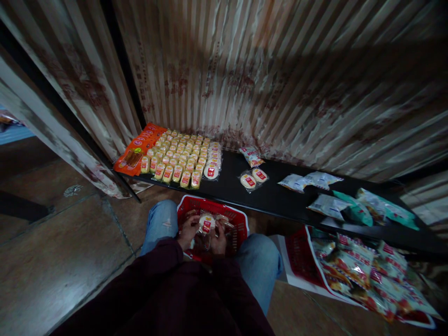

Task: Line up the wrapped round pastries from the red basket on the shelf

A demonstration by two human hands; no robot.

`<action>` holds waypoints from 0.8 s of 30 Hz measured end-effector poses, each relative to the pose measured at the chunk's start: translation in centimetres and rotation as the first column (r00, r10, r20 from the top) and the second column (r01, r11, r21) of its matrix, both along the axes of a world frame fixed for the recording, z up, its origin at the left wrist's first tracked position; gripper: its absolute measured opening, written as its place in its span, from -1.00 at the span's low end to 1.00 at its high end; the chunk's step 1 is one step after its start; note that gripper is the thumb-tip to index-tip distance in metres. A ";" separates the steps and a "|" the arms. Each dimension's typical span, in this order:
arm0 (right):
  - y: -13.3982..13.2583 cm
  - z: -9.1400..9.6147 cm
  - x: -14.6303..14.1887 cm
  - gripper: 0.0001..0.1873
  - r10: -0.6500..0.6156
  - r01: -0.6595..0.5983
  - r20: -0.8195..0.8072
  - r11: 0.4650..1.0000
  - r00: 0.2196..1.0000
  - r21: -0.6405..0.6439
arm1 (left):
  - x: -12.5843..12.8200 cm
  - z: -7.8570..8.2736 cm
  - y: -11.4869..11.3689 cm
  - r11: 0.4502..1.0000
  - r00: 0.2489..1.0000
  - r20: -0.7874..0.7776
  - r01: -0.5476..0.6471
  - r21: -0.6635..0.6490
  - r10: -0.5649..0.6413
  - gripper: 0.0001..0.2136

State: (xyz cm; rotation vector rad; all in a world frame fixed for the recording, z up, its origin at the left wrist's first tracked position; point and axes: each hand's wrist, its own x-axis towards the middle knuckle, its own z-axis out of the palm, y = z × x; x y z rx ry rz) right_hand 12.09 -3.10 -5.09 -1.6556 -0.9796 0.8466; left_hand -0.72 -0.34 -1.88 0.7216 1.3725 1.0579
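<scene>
- red plastic basket (241, 221) sits between our knees on the floor, and over it we hold the wrapped cake pack (206, 224), a clear bag with a red label.
- our left hand (188, 232) grasps the pack's left edge and our right hand (219, 238) grasps its right edge, fingers curled onto the wrapper.
- we judge the film slippery: a loose pinch could let the pack drop back into the basket, and a hard squeeze could dent the soft cakes inside.
- the basket looks wedged only by our legs, so a shifted knee might tip it toward the black shelf (280, 200).
- the rows of packs (178, 158) stand close together at the shelf's front edge, just beside the orange packets (140, 149); a careless nudge there could topple several.
- dim light hides much: we cannot read any label, nor count what lies in the basket under our hands.
- our fingertips are lost behind the pack, and our dark sleeves cover both wrists.
- the floor bags (364, 270) at right blur toward the frame's edge, and the shelf's far end is cut off.
</scene>
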 end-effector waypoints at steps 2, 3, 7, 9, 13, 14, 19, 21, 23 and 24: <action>0.2 0.5 0.1 -0.29 -0.020 0.021 0.020 0.999 1.000 -0.024 | 0.2 0.5 0.3 1.000 0.999 -0.039 0.006 0.005 -0.006 -0.78; 0.3 0.9 0.1 -0.30 -0.023 0.024 0.028 0.999 0.999 -0.033 | 0.4 0.8 0.5 1.000 0.999 -0.052 0.010 0.008 -0.009 -0.78; 0.7 2.4 0.1 -0.30 -0.028 0.032 0.071 0.997 0.997 -0.063 | 0.7 2.0 0.9 0.999 0.995 -0.100 0.004 0.052 0.001 -0.76; 1.0 3.0 0.1 -0.28 -0.023 0.030 0.080 0.996 0.997 -0.084 | 0.8 2.5 1.1 0.997 0.993 -0.121 -0.004 0.080 0.014 -0.77; 1.8 3.6 0.1 -0.33 0.009 -0.009 0.127 1.000 0.992 -0.001 | 1.0 3.5 1.7 0.992 0.990 -0.132 -0.025 0.127 0.042 -0.78; 2.0 3.8 0.1 -0.35 0.012 -0.016 0.140 0.999 0.990 0.028 | 1.0 3.7 1.8 0.990 0.989 -0.141 -0.026 0.139 0.045 -0.78; 2.7 5.3 0.0 -0.37 0.001 -0.016 0.158 0.996 0.987 0.088 | 1.2 5.0 2.3 0.975 0.976 -0.217 0.021 0.220 0.028 -0.77; 2.9 6.1 -0.1 -0.36 -0.005 -0.009 0.165 0.996 0.986 0.084 | 1.3 5.4 2.5 0.968 0.972 -0.233 0.026 0.251 0.034 -0.78; 3.2 6.7 -0.1 -0.37 -0.015 -0.002 0.176 0.995 0.984 0.096 | 1.4 5.7 2.7 0.963 0.975 -0.215 0.010 0.270 0.050 -0.79; 3.3 6.9 -0.1 -0.38 -0.021 0.001 0.182 0.994 0.983 0.111 | 1.5 5.9 2.8 0.961 0.978 -0.201 -0.001 0.275 0.059 -0.79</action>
